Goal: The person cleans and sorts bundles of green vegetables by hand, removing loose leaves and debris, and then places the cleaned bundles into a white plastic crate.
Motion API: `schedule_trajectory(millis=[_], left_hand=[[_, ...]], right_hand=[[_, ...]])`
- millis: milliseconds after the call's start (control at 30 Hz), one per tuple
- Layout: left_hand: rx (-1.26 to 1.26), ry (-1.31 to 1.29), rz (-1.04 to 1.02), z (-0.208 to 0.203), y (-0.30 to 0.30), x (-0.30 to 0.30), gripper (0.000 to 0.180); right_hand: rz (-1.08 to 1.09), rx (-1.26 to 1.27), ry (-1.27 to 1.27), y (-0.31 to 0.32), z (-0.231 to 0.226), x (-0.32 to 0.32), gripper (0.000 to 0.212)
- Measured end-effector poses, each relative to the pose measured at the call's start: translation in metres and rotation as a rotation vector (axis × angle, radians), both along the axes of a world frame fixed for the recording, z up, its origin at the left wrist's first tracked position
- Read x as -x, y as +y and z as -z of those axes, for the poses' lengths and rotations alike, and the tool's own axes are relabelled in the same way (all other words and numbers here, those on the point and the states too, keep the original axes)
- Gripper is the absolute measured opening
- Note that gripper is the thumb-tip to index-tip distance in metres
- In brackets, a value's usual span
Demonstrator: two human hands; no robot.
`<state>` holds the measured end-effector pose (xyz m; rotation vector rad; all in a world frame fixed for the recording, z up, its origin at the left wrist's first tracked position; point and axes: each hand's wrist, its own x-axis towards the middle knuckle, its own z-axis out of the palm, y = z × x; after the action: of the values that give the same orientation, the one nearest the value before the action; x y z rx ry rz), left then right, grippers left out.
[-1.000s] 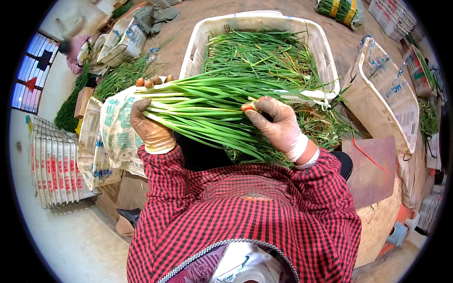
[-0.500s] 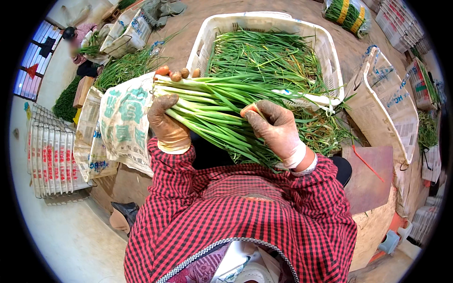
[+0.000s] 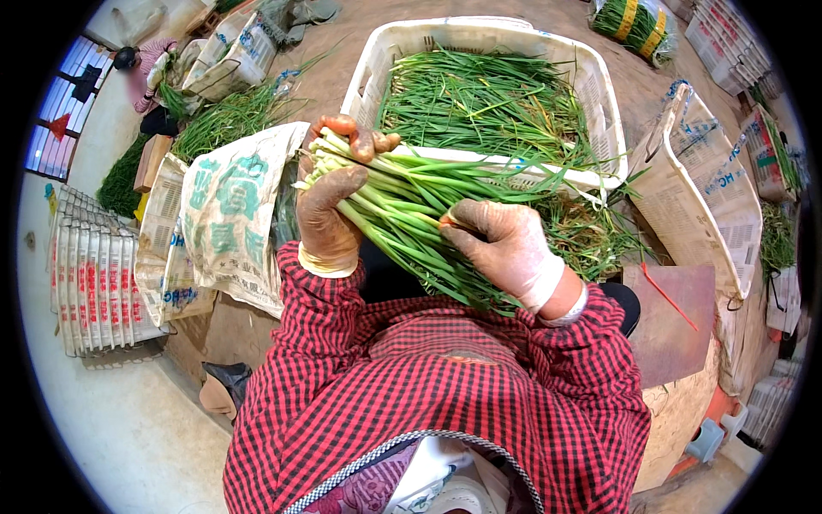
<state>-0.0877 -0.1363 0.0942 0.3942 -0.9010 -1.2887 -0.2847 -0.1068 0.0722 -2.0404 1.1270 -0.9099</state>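
A thick bunch of garlic chives, white at the stem ends and green along the leaves, is held across my lap. My left hand is wrapped round the pale stem ends, thumb on the near side and bare fingertips curling over the far side. Farther along, my right hand pinches at the leaves with thumb and forefinger; its other fingers are folded under. Both hands wear thin, soiled gloves. Just beyond the bunch stands a white plastic crate heaped with loose chives.
Loose leaves lie right of the crate. A lined white crate stands farther right, above a flat brown board. At left, a printed sack drapes over another crate beside stacked crates. Another person sits far left.
My left hand has closed its fingers over the stem ends, gathering them tighter and shifting slightly right. My right hand has moved a little down and right along the leaves.
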Motion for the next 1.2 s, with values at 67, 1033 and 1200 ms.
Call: schedule_trajectory(millis=[67,1033,1200], left_hand=[[-0.004,-0.071,-0.037,-0.002,-0.001,-0.001,0.042],[0.002,-0.300,0.033,0.001,-0.005,0.007,0.040],[0.049,-0.468,0.185,0.006,-0.004,0.008,0.034]], right_hand=[[-0.011,0.092,0.101,0.000,-0.006,0.011,0.011],[-0.070,-0.032,0.239,0.002,-0.009,0.015,0.014],[-0.193,-0.081,0.302,0.001,-0.035,0.036,0.014]])
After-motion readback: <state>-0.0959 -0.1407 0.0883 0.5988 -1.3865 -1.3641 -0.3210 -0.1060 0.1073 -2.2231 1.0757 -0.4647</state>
